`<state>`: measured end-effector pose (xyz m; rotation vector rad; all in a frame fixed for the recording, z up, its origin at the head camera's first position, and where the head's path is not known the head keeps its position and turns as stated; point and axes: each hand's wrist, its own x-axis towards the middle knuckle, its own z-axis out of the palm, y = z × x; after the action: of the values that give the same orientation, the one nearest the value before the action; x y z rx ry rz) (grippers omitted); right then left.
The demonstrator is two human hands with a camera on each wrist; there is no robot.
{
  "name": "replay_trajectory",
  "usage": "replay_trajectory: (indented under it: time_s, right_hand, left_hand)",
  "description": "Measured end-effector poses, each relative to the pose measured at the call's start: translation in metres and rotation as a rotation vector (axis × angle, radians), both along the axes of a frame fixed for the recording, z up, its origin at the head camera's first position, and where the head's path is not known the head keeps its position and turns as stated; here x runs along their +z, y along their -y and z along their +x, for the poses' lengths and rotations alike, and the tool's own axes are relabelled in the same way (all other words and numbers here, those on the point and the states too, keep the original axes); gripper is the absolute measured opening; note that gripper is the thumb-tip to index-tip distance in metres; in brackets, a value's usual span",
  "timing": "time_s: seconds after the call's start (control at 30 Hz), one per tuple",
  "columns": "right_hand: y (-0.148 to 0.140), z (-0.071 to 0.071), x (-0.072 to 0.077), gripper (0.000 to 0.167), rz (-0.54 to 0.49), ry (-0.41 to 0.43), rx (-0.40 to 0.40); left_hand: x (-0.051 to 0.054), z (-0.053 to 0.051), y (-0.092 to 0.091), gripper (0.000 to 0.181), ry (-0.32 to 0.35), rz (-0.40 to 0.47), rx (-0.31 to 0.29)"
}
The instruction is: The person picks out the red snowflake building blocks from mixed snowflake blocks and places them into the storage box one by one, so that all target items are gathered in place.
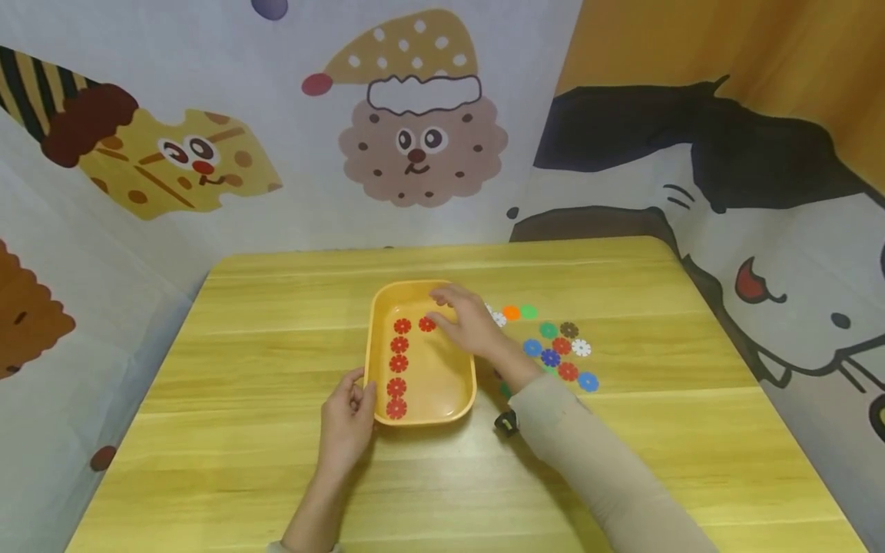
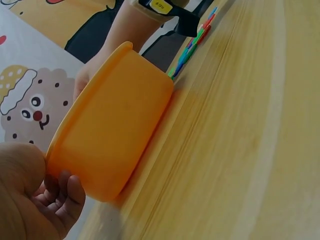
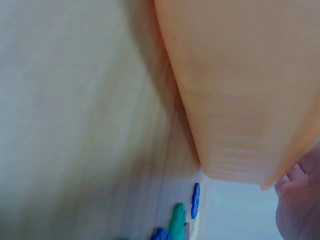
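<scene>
Nearest the head camera, a beige sleeve (image 1: 608, 468) leads to the right hand (image 1: 470, 322), which reaches over the right rim of the yellow tray (image 1: 439, 376), thumb and fingers parted, beside a red notched disc (image 1: 425, 325); whether the thumb touches it cannot be told. Five more red discs (image 1: 399, 363) line the tray's left side. The left hand (image 1: 348, 422) grips the left rim. Good handling likely means a steady left hold, light fingertip pressure, and a sleeve kept off the mixed discs (image 1: 551, 358) outside.
</scene>
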<state>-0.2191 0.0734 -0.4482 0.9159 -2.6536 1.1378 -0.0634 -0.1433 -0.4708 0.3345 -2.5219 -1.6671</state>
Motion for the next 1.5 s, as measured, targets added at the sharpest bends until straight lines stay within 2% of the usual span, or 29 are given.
replay_trajectory:
  time_s: [0.37,0.53,0.83,1.33,1.5]
  right_hand:
    - [-0.026,0.004,-0.011,0.036,-0.144,-0.093,-0.083]
    - [-0.038,0.007,-0.012,0.035,-0.150,-0.121,-0.111]
    - [-0.061,0.015,-0.010,0.033,-0.106,-0.028,-0.166]
    - [-0.094,0.024,-0.018,0.030,-0.108,-0.024,-0.163]
    - [-0.105,0.026,-0.018,0.032,-0.082,0.021,-0.188]
  left_hand:
    - [0.000,0.000,-0.001,0.037,-0.056,-0.038,0.007]
    - [-0.001,-0.001,-0.002,0.035,-0.082,-0.061,0.004]
    - [0.000,-0.001,-0.002,0.036,-0.063,-0.044,0.005]
    - [0.000,0.001,-0.002,0.038,-0.037,-0.010,0.009]
    - [-0.001,0.002,-0.001,0.039,-0.025,0.000,0.011]
